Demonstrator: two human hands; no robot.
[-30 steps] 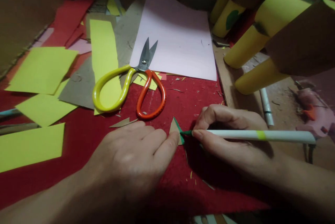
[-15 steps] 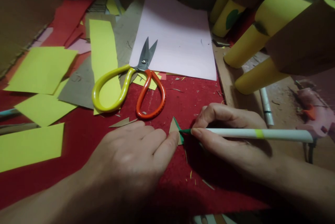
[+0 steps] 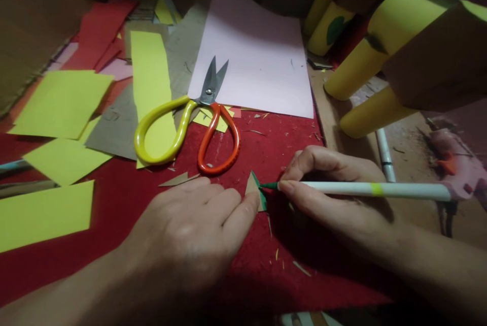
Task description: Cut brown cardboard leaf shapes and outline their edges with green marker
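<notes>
Between my hands a small triangular cardboard piece (image 3: 251, 187) lies on the red cloth, its right edge coloured green. My left hand (image 3: 194, 224), fingers curled, presses the piece down with the thumb; part of it is hidden under that hand. Pinched in my right hand (image 3: 327, 189) is a white marker (image 3: 342, 189) with a yellow-green band. Its green tip touches the coloured edge of the cardboard. Just beyond my left hand lie scissors (image 3: 208, 92) with one yellow and one orange handle, blades slightly apart. A thin cardboard scrap (image 3: 177, 180) rests by my left fingers.
Yellow paper pieces (image 3: 61, 105), red paper (image 3: 101, 34) and grey cardboard (image 3: 114, 125) pile up at left. Behind the scissors lies a pale pink sheet (image 3: 258, 62). Yellow paper tubes (image 3: 357, 67) stand at right, near a pink glue gun (image 3: 456, 158) and another pen (image 3: 386, 156).
The marker's tip has moved up slightly along the cardboard's green edge, and its rear end has risen a little. My left hand stays in place on the piece.
</notes>
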